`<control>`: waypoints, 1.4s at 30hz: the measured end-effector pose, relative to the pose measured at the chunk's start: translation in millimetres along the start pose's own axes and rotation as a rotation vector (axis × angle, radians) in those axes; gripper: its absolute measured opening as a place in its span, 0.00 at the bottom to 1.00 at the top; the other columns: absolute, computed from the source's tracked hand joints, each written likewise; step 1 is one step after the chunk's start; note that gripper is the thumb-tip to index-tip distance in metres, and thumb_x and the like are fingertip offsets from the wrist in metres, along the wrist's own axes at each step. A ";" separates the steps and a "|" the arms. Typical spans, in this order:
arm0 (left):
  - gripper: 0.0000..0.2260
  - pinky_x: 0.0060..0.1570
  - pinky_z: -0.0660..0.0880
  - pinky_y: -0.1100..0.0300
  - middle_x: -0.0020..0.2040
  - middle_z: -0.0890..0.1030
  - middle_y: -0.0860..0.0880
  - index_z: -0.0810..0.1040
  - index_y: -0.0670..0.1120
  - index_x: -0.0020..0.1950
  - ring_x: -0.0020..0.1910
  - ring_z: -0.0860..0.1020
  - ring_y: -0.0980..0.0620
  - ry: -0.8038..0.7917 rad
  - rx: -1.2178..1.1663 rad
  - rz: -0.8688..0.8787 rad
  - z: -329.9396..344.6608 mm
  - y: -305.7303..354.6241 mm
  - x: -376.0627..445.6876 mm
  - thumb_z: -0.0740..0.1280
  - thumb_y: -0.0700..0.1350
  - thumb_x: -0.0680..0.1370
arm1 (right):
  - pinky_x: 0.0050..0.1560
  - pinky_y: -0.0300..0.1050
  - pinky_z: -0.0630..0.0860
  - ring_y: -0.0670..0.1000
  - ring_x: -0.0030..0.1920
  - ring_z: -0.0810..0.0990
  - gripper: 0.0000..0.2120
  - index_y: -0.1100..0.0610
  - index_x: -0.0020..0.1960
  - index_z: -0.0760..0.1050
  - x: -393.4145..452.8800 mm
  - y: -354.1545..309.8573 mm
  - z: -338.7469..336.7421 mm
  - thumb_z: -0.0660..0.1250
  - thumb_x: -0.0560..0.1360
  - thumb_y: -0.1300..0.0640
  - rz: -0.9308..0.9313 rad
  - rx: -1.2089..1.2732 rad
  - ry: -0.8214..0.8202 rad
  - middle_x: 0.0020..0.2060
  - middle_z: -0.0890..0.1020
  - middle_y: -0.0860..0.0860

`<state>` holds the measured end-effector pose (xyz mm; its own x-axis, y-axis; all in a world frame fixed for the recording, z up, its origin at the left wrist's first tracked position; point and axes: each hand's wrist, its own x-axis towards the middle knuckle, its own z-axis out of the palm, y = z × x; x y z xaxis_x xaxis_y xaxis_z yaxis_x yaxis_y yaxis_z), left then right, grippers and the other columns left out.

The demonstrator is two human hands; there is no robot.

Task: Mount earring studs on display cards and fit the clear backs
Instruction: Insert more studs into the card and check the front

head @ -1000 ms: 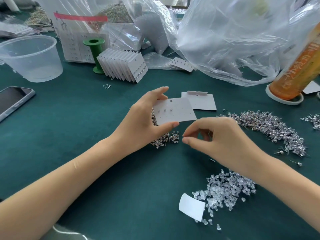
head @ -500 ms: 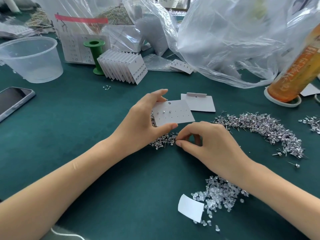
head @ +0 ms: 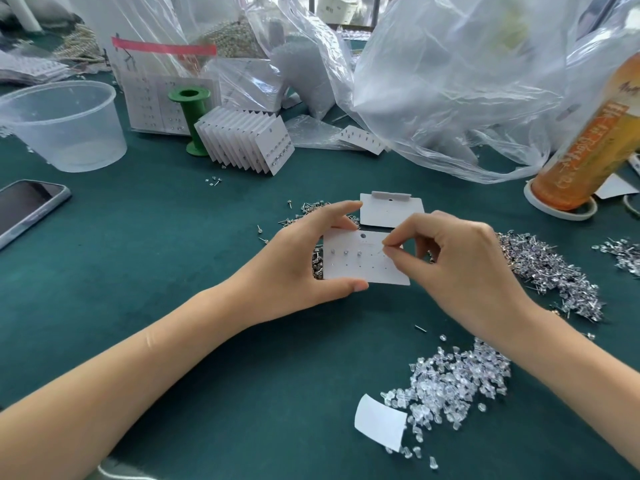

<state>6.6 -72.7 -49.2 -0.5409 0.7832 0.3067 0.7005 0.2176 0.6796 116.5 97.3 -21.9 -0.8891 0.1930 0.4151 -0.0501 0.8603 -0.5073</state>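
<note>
My left hand [head: 294,268] holds a white display card [head: 360,268] by its left edge, thumb below and fingers above. Three studs sit in the card's top row at the left. My right hand [head: 460,268] pinches an earring stud [head: 382,250] between thumb and forefinger, its post pointing at the card's top row. A heap of loose metal studs [head: 547,271] lies to the right. A smaller stud pile [head: 317,261] is partly hidden under the card. Clear backs [head: 453,386] lie in a pile at the lower right.
A blank card [head: 391,211] lies just beyond the held one. Farther back stand a fanned stack of filled cards [head: 249,143], a green spool [head: 192,116], a clear plastic tub [head: 65,126], plastic bags [head: 450,81] and an orange bottle [head: 588,140]. A phone [head: 24,209] lies at the left. A curled paper scrap [head: 379,424] is near the backs.
My right hand rose from the stud pile below the card and now holds a stud at the card's face. The left hand has kept the card, lowered slightly in view.
</note>
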 end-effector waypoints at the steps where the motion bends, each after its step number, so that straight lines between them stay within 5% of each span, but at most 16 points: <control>1: 0.36 0.65 0.66 0.65 0.60 0.76 0.55 0.64 0.50 0.72 0.61 0.72 0.62 0.001 -0.003 0.002 -0.1 0.3 0.1 0.76 0.50 0.68 | 0.37 0.26 0.64 0.38 0.32 0.71 0.05 0.56 0.40 0.81 -0.1 -0.2 0.2 0.74 0.69 0.65 -0.008 -0.003 -0.001 0.27 0.69 0.42; 12: 0.36 0.65 0.67 0.63 0.60 0.77 0.53 0.65 0.49 0.72 0.61 0.73 0.61 0.007 -0.012 0.031 1.1 2.9 -0.4 0.76 0.50 0.68 | 0.38 0.26 0.64 0.38 0.31 0.69 0.06 0.59 0.39 0.81 -2.4 -0.4 4.1 0.75 0.67 0.68 -0.081 -0.035 -0.002 0.29 0.65 0.36; 17: 0.35 0.65 0.68 0.60 0.60 0.77 0.52 0.65 0.47 0.72 0.61 0.74 0.59 0.001 -0.023 0.031 1.8 2.7 -0.7 0.76 0.50 0.68 | 0.42 0.35 0.69 0.40 0.36 0.69 0.05 0.59 0.43 0.82 -2.9 0.8 6.7 0.74 0.69 0.67 -0.150 -0.011 -0.036 0.35 0.78 0.43; 22: 0.35 0.65 0.69 0.58 0.60 0.77 0.53 0.65 0.50 0.71 0.61 0.74 0.59 0.006 -0.050 0.009 2.3 4.3 -1.3 0.75 0.53 0.68 | 0.34 0.28 0.65 0.43 0.31 0.69 0.05 0.50 0.45 0.82 2.4 5.6 -1.1 0.73 0.72 0.59 0.113 0.190 0.050 0.28 0.76 0.34; 27: 0.35 0.65 0.69 0.58 0.59 0.77 0.52 0.65 0.49 0.71 0.60 0.74 0.58 0.024 -0.074 -0.001 4.7 10.7 -1.0 0.76 0.52 0.68 | 0.45 0.35 0.76 0.42 0.43 0.80 0.18 0.48 0.58 0.77 0.4 13.0 -9.5 0.74 0.69 0.49 0.446 0.405 -0.014 0.48 0.82 0.42; 30: 0.35 0.64 0.69 0.59 0.59 0.77 0.53 0.65 0.49 0.70 0.59 0.75 0.58 0.048 -0.097 0.015 8.3 19.8 0.9 0.75 0.53 0.67 | 0.41 0.31 0.75 0.41 0.36 0.81 0.24 0.52 0.59 0.76 -2.5 15.0 -18.6 0.75 0.66 0.46 0.623 0.560 -0.130 0.46 0.85 0.45; 34: 0.34 0.63 0.71 0.57 0.59 0.77 0.53 0.65 0.50 0.70 0.59 0.75 0.57 0.023 -0.097 0.058 17.5 34.5 4.5 0.74 0.53 0.67 | 0.33 0.36 0.76 0.47 0.39 0.82 0.29 0.60 0.53 0.81 -6.6 16.7 -33.8 0.73 0.59 0.43 0.700 0.823 -0.365 0.46 0.86 0.55; 42: 0.35 0.63 0.69 0.62 0.59 0.77 0.54 0.64 0.53 0.70 0.60 0.75 0.59 -0.027 -0.117 0.105 38.2 57.7 13.7 0.75 0.52 0.68 | 0.27 0.36 0.75 0.49 0.38 0.84 0.27 0.59 0.54 0.80 -25.4 26.1 -51.5 0.74 0.58 0.48 0.847 0.997 -0.406 0.42 0.86 0.53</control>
<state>57.5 -27.2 -31.2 -0.4535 0.8139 0.3632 0.6925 0.0652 0.7184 161.2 139.1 -6.8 -0.8721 0.1866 -0.4524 0.4209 -0.1856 -0.8879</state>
